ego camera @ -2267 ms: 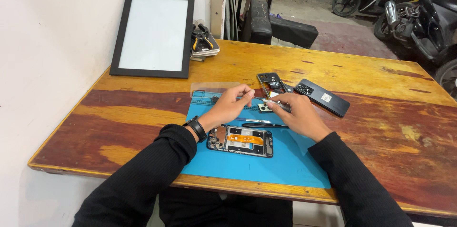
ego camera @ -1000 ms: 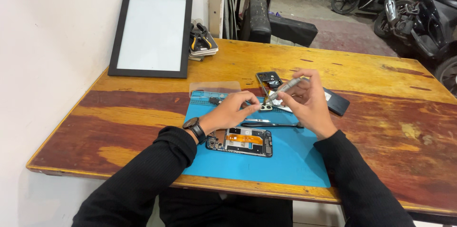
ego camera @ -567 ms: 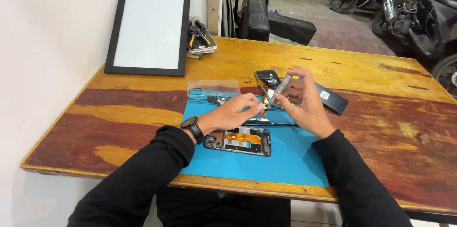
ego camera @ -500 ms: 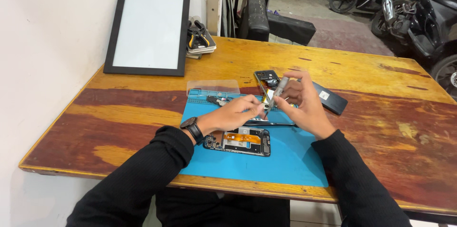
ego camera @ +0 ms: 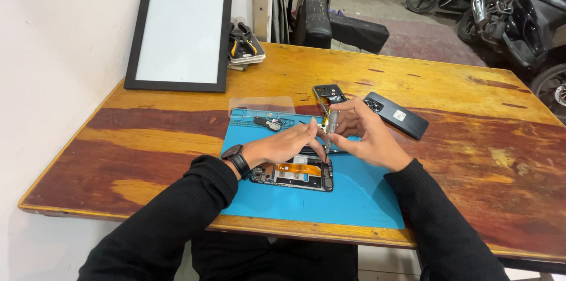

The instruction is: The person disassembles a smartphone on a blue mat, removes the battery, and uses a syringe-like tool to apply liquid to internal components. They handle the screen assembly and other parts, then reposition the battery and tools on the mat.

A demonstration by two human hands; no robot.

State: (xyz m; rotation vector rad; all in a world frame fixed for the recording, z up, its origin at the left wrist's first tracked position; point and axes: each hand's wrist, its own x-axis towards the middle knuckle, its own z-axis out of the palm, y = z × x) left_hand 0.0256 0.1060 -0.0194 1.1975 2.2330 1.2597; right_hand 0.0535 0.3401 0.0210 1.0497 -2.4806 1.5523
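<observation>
An opened phone (ego camera: 293, 174) with its orange flex cable showing lies on a blue work mat (ego camera: 348, 198). My right hand (ego camera: 365, 136) grips a small silver screwdriver (ego camera: 331, 128), held nearly upright with its tip down at the phone's upper edge. My left hand (ego camera: 283, 145), a black watch on its wrist, rests on the phone's top part with fingers touching beside the screwdriver tip. A phone frame (ego camera: 326, 96) with yellow inside lies just behind my hands.
A dark phone back cover (ego camera: 396, 115) lies on the wooden table (ego camera: 471, 139) to the right. A black-framed white panel (ego camera: 179, 35) leans on the wall at back left beside a stack with tools (ego camera: 244, 50). A clear plastic piece (ego camera: 261, 105) and small parts (ego camera: 268, 122) sit at the mat's top. Motorbikes stand behind.
My right hand picked up the screwdriver from the mat, raised it, then brought it down upright to the phone. The left hand stayed on the phone.
</observation>
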